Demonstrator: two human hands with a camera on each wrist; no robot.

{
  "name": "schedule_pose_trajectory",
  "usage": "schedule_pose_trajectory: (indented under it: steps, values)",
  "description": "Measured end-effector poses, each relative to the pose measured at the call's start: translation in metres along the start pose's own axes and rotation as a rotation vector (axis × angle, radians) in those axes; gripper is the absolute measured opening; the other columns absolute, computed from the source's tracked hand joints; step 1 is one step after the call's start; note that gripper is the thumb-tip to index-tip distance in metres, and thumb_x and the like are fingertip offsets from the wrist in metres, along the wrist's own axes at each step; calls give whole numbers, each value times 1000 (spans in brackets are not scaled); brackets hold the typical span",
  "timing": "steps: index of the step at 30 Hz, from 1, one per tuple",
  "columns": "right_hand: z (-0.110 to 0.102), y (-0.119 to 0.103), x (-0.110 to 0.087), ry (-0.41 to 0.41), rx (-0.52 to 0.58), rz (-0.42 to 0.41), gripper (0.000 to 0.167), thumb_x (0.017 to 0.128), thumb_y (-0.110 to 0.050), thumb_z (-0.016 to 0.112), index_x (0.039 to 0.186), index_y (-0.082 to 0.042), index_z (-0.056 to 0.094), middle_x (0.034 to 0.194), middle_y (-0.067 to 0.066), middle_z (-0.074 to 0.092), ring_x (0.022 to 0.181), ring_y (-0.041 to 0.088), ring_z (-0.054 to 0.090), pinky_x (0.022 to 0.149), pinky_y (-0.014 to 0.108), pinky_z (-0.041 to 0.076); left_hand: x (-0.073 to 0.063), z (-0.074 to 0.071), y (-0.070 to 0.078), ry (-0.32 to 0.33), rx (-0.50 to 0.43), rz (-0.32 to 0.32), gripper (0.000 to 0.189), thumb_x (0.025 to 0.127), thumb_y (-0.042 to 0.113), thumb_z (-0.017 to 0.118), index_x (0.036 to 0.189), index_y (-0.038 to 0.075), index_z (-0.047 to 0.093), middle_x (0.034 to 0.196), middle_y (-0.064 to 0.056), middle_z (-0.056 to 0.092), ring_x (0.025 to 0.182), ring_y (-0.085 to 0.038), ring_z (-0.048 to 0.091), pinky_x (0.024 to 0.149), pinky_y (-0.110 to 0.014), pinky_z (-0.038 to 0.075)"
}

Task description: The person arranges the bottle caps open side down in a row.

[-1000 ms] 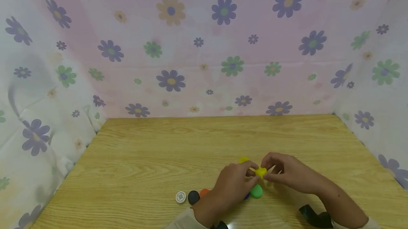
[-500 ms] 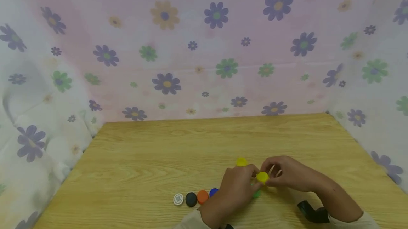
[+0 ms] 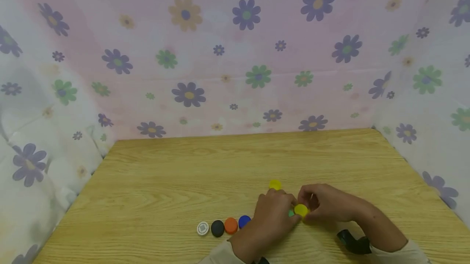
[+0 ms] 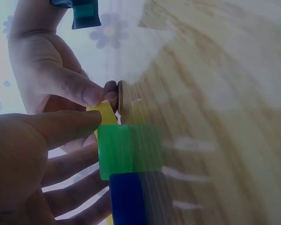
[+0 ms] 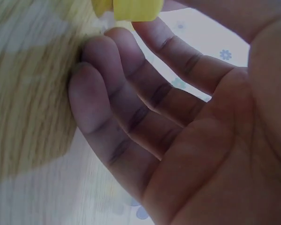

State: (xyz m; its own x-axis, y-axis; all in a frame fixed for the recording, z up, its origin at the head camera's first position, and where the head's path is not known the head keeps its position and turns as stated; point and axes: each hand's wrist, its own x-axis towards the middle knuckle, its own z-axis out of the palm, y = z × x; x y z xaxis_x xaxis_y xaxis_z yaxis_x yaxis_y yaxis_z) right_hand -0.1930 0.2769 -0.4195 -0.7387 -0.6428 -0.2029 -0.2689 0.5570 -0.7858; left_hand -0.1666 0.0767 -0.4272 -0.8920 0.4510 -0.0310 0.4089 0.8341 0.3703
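A yellow bottle cap (image 3: 301, 210) sits between my two hands, low over the table. My right hand (image 3: 330, 202) pinches it with thumb and index finger from the right; the right wrist view shows this yellow cap (image 5: 138, 9) at the top, the other fingers curled loosely below. From the other side, my left hand (image 3: 274, 215) has its thumb on the yellow cap (image 4: 107, 112), fingers behind. Directly beside it stands a green cap (image 4: 114, 151), then a blue cap (image 4: 127, 199) in the left wrist view. The left hand mostly covers the green cap (image 3: 291, 213) in the head view.
Left of the hands, a white patterned cap (image 3: 202, 228), a black cap (image 3: 218, 228), an orange cap (image 3: 231, 225) and a blue cap (image 3: 244, 221) form a row. Another yellow cap (image 3: 275, 184) lies behind the left hand. Flowered cloth (image 3: 235, 52) surrounds the wooden table (image 3: 165, 174).
The yellow cap between my hands has come nearer the front and down beside the green cap, tilting so its top faces up. Both hands moved with it; the head view shifted slightly.
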Motion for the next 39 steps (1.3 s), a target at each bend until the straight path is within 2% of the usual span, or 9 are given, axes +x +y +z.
schedule_pose_trajectory:
  steps: [7,15,29,33,39]
  values:
    - [3,0,1,-2,-37,7,29,81,-21,83,98,-13,60,87,1,58,74,6,52,62,25,46,-1,2,2,2,9,-11,19,83,44,81,99,34,77,93,20,66,88,-3,55,72,-27,42]
    - [2,3,0,-28,-4,8,28,85,-25,80,101,-11,62,87,3,58,73,5,52,62,25,45,-2,2,3,11,28,9,20,82,44,81,99,34,76,93,20,65,92,-3,56,78,-32,47]
    - [0,-2,-2,-11,-32,19,28,86,-26,79,104,-12,64,90,3,59,75,5,53,64,25,46,-3,-1,2,22,4,32,24,83,46,80,102,31,77,92,18,67,87,-3,56,74,-28,45]
    - [-2,-4,-2,61,-47,33,31,91,-28,73,115,-9,64,95,3,62,79,7,59,66,25,50,-3,-3,-3,58,-2,40,26,88,50,73,104,30,77,95,18,70,87,-4,59,75,-26,47]
    - [1,-14,6,221,-75,71,33,97,-28,66,120,-6,64,97,2,65,83,11,62,66,26,53,0,-12,-15,191,-30,37,17,94,38,70,103,26,77,101,9,73,92,-12,66,82,-35,54]
